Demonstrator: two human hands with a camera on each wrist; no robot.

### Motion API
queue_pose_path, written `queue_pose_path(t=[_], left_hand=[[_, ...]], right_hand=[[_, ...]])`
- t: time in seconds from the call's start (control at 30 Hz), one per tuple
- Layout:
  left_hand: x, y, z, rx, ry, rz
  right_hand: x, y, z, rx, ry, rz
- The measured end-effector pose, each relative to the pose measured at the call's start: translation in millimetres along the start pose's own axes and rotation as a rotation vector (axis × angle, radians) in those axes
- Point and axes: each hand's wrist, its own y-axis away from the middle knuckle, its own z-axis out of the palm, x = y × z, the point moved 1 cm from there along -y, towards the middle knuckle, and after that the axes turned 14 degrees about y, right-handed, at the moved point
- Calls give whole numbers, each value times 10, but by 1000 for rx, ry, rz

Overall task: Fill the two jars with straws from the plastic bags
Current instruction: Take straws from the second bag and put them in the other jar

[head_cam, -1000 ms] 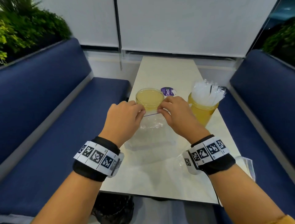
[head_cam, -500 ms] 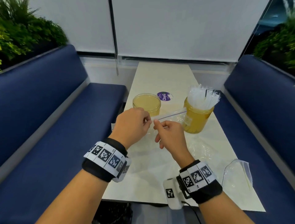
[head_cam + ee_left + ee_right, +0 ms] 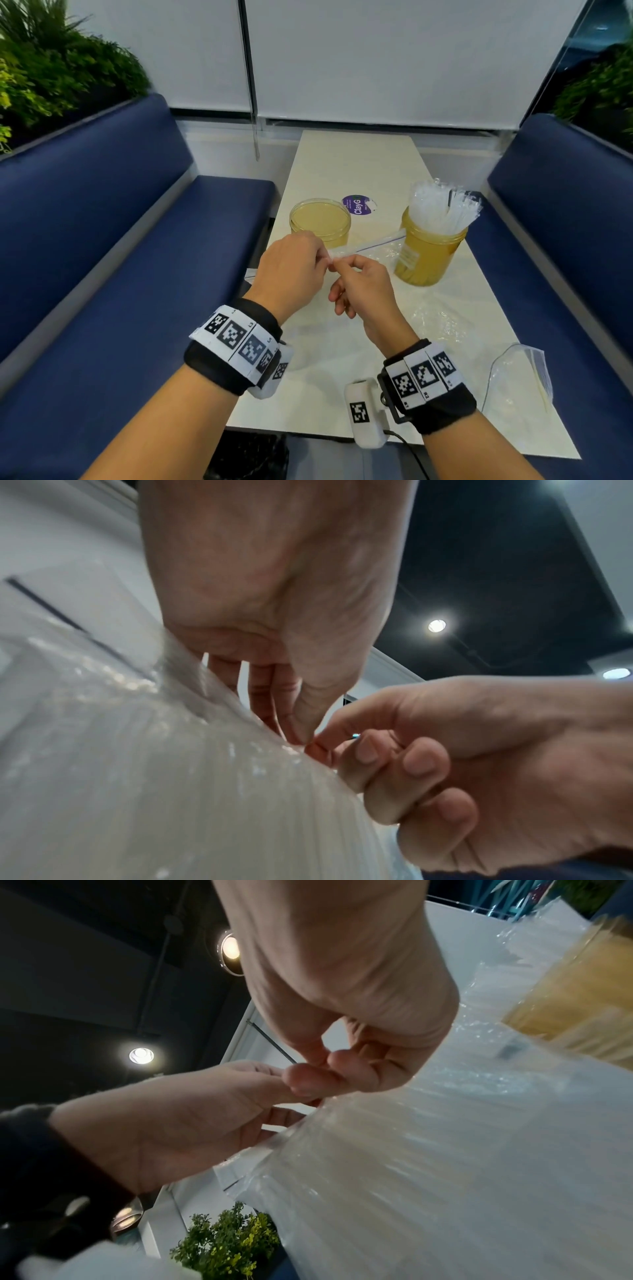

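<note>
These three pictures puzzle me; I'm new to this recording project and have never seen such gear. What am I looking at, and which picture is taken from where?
No machine here: a person works with two bare hands, wearing checkered marker bands and small cameras on the wrists. The wide picture comes from a camera on the head, looking down at a white table between blue benches. The other two come from the wrist cameras, looking up along each hand.

On the table stand an empty yellow jar, a second jar filled with straws, and an emptied bag at the near right.

The left hand and right hand both pinch the top edge of a clear plastic bag of straws with their fingers, apparently to open it.
</note>
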Motion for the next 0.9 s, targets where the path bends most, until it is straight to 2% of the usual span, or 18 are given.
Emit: queue_pose_path(t=[0.23,0.43,0.57,0.7,0.8,0.9], left_hand=[[58,-38,15,-85,-218,83],[61,-66,-8,-136,-276,119],[79,-74,-36,-165,-238,144],[65,-93,-22,-149,-245,141],[53,-120,-35,-140,-158,97],[43,-148,-76,-136,-52,40]], right_hand=[[23,13,12,27,21,-3],[48,11,-4,20,21,35],[66,23,-17,26,18,28],[53,31,-26,83,168,-17],[38,14,-41,147,223,-50],[27,14,-69,140,215,-75]])
